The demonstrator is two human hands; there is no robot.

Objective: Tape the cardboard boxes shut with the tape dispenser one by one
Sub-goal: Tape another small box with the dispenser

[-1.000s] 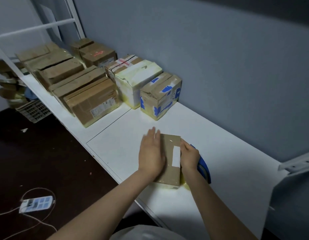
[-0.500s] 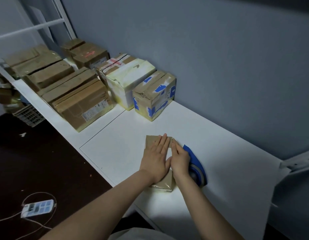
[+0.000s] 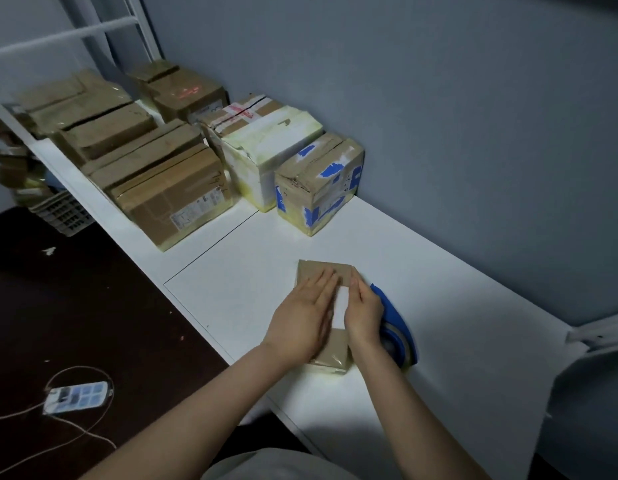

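- Left hand [image 3: 302, 317] and right hand [image 3: 364, 315] press flat-fingered, gripping nothing, on a small brown cardboard box [image 3: 323, 271].
- Risk: uneven pressure may crease the tape; the right wrist may knock the adjacent blue tape dispenser [image 3: 396, 320].

Both hands lie flat on a small cardboard box [image 3: 326, 271] on the white table [image 3: 456, 306]: left hand [image 3: 306, 315], right hand [image 3: 363, 311]. A blue tape dispenser [image 3: 397, 327] sits just right of it. More boxes [image 3: 169, 199] line the wall.
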